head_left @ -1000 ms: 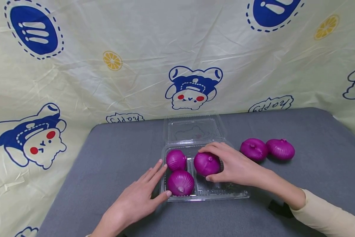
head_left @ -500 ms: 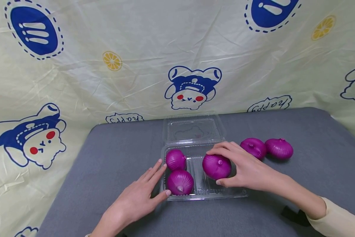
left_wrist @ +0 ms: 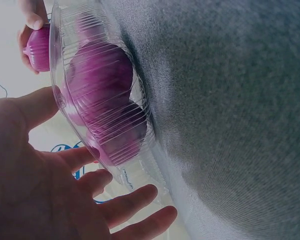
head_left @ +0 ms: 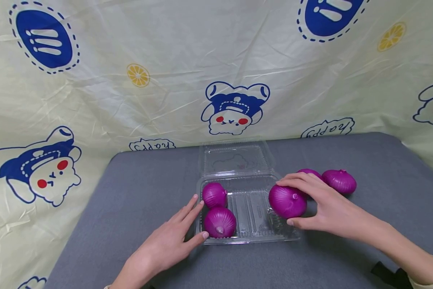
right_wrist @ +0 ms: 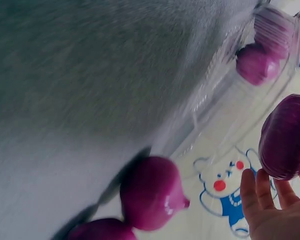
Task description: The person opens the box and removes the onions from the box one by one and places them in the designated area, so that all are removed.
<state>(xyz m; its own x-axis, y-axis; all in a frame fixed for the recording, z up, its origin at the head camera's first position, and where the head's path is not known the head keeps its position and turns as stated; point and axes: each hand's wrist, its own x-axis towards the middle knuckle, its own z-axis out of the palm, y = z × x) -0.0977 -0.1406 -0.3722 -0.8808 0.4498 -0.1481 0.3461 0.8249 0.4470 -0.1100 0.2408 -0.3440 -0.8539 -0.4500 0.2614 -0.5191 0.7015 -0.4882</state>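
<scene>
My right hand (head_left: 323, 200) grips a purple onion (head_left: 287, 201), thumb at the near side and fingers over the far side. That onion is over the right edge of a clear plastic clamshell box (head_left: 252, 210); the right wrist view shows it raised off the table. Inside the box, along its left side, lie an onion (head_left: 214, 195) at the back and another onion (head_left: 220, 222) in front, touching each other. My left hand (head_left: 167, 243) rests against the box's left side, fingers extended. In the left wrist view its thumb (left_wrist: 42, 106) touches the rim.
Behind the right hand, an onion (head_left: 309, 171) is partly hidden, with another onion (head_left: 340, 182) beside it on the grey table (head_left: 148, 180). The box's clear lid (head_left: 236, 158) lies folded back toward a printed curtain (head_left: 166, 100).
My right hand has carried the onion rightward, from over the box's middle to its right edge, and now partly covers an onion on the table. The left hand has stayed still.
</scene>
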